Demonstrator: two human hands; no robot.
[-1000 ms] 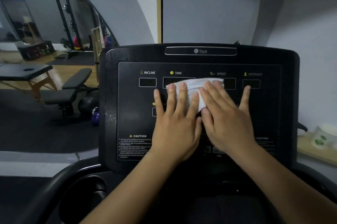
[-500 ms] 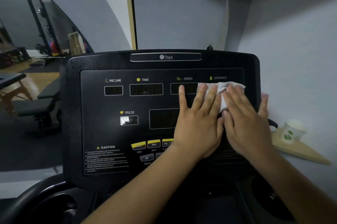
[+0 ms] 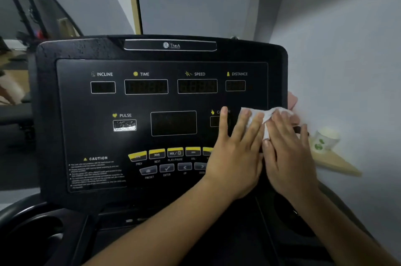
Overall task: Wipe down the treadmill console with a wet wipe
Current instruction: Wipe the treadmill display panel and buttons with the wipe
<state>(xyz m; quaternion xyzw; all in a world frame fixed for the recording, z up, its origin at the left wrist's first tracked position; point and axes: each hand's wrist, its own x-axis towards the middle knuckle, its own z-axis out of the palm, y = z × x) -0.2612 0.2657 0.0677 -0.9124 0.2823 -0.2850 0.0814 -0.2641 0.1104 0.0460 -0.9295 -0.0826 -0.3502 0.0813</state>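
— So where's the wipe (image 3: 266, 116) now?
— Low on the right side of the console (image 3: 71, 101), by its right edge, under the DISTANCE window (image 3: 235, 85). Both hands lie flat on it, fingers spread and straight, pressing rather than gripping.
— How does it look?
— White, crumpled, bunched into folds; only its top edge and a strip between the hands show.
— Which hand is where?
— Left hand (image 3: 236, 155) covers its left part, thumb out over the flame-marked label. Right hand (image 3: 288, 153) touches the left and reaches past the console's edge.
— Anything beside it?
— A paper cup (image 3: 325, 139) on a wooden shelf (image 3: 338, 165).
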